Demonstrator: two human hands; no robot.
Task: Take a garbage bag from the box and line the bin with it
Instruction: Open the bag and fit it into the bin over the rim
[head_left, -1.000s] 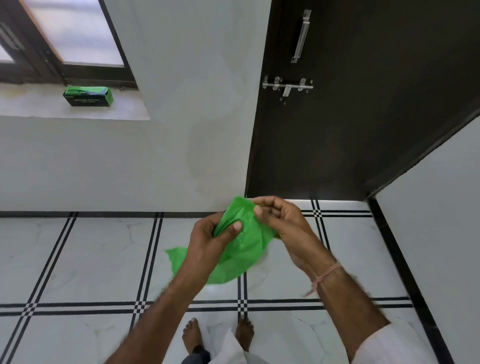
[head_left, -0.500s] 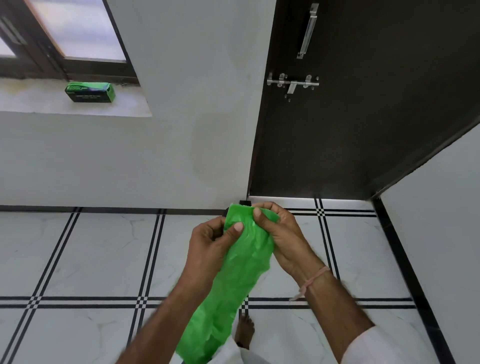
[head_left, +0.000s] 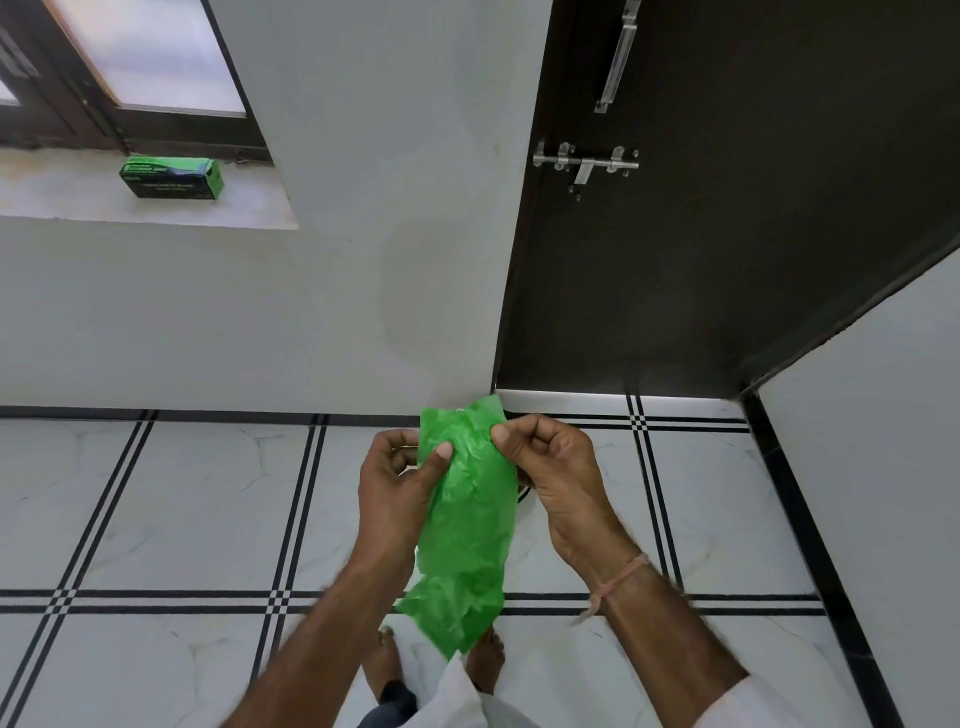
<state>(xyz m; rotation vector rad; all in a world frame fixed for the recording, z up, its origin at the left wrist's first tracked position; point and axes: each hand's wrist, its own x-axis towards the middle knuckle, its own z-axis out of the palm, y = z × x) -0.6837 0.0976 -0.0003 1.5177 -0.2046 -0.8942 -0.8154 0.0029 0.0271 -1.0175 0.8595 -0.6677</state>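
Observation:
A green plastic garbage bag hangs crumpled in front of me, its top edge up near the wall's base and its lower end down by my feet. My left hand pinches the bag's upper left side between thumb and fingers. My right hand pinches the upper right side, fingers curled. The green and black bag box lies on the window sill at the upper left, well away from both hands. No bin is in view.
A dark door with a metal latch and handle stands ahead on the right. A white wall runs to its left, another wall closes the right side. White tiled floor with black lines lies below; my bare feet are under the bag.
The bag has dropped from a bunched wad into a long hanging strip. Both hands stay pinched near its top and have drawn slightly apart.

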